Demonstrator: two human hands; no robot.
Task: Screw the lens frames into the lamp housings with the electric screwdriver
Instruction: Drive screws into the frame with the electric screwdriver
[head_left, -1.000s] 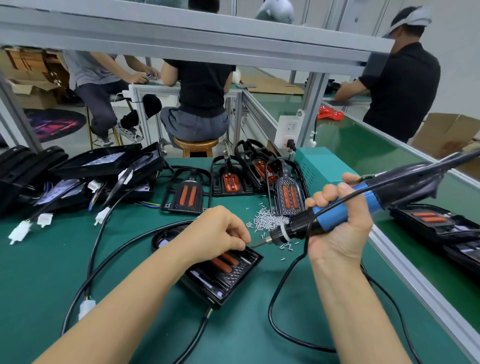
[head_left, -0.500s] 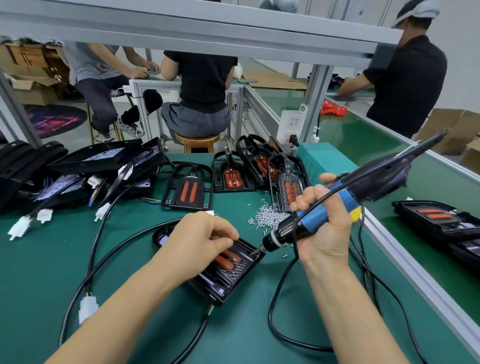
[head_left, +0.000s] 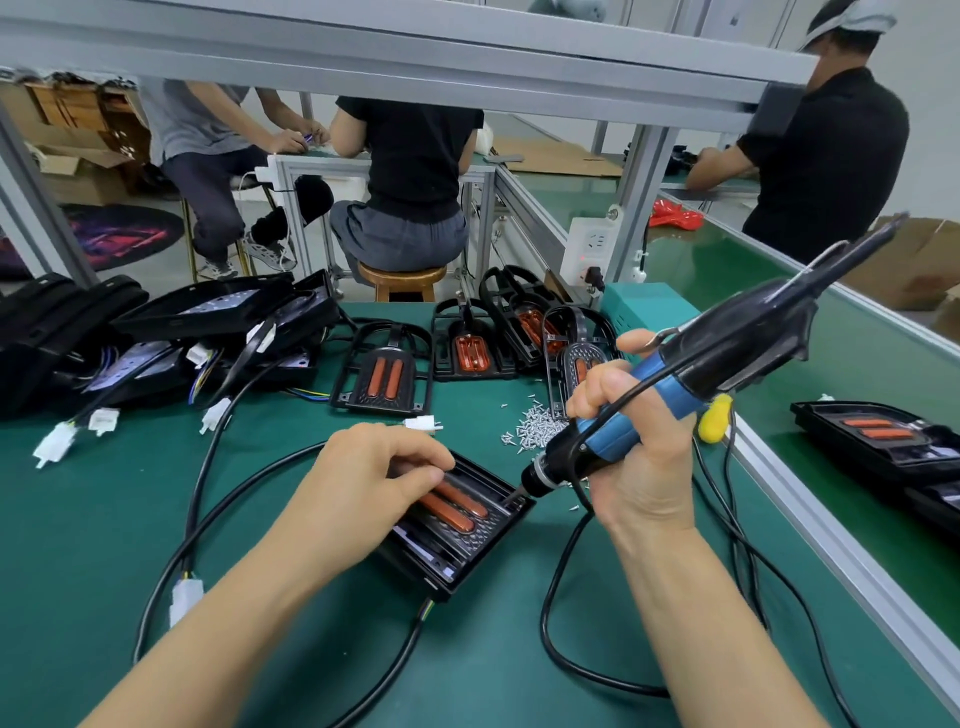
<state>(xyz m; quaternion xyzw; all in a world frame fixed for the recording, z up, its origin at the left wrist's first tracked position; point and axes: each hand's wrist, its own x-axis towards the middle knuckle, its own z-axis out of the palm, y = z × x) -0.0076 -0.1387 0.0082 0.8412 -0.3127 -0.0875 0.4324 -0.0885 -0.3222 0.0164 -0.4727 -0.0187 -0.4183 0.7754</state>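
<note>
Presently the electric screwdriver (head_left: 670, 400), gripped in the right hand's (head_left: 644, 467) closed fist, has its bit down at the far right corner of the lamp housing (head_left: 462, 540) that lies under the left hand (head_left: 363, 483), whose curled fingers press on the lens frame (head_left: 457, 509). Judging by this, one screw is being driven; the other corners I cannot tell. Beyond both hands four loose frames (head_left: 384, 374) wait beside one heap of screws (head_left: 535, 428); housings (head_left: 171, 343) pile far left, two more lie far right.
</note>
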